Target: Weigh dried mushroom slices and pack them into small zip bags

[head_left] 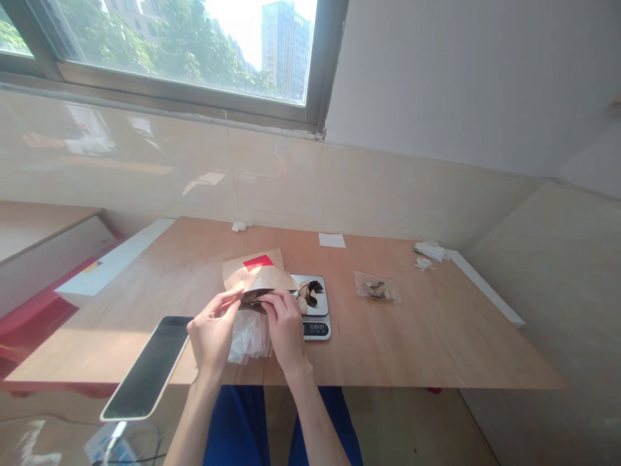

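My left hand and my right hand both grip the lower edge of a kraft paper bag with a red label, and its mouth is held apart. Something dark shows at the opening, too shaded to name. Below my hands lies a bundle of clear plastic bags with red strips. Just beyond my right hand stands a digital kitchen scale. Its platform carries a heap of dark and pale dried slices, perhaps mushroom, partly hidden by the paper bag.
A small clear bag of similar slices lies on the wooden table to the right. Beyond it are crumpled white paper scraps and a white slip. A black-screened tablet overhangs the near left table edge.
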Demonstrator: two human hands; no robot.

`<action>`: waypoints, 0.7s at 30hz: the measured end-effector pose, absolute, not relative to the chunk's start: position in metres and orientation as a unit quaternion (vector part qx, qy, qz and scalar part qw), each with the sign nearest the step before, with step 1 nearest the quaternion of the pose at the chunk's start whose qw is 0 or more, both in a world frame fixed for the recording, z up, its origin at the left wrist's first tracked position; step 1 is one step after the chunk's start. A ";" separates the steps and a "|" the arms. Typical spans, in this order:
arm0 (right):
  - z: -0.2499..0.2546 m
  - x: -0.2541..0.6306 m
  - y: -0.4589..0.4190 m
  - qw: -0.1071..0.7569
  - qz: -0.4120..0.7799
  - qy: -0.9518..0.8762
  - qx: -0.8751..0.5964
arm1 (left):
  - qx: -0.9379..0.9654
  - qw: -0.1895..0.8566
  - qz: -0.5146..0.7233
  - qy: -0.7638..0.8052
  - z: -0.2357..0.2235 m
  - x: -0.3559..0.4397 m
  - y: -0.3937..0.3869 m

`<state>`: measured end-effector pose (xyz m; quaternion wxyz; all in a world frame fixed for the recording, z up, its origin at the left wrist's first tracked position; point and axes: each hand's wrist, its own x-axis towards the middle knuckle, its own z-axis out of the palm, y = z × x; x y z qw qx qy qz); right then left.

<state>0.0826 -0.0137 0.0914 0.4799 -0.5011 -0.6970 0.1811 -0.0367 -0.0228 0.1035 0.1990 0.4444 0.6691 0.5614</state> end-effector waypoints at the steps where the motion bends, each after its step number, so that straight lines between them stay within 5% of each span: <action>1: 0.093 0.085 -0.016 0.512 0.202 -0.677 -0.489 | 0.441 0.201 0.561 0.671 0.103 -0.037 -0.022; 11: 0.090 0.131 -0.029 0.681 0.474 -0.367 -0.420 | 0.423 0.169 0.569 0.685 0.115 -0.035 -0.005; 21: 0.046 0.185 -0.018 0.685 0.517 -0.164 -0.486 | 0.399 0.071 0.643 0.649 0.131 -0.048 0.070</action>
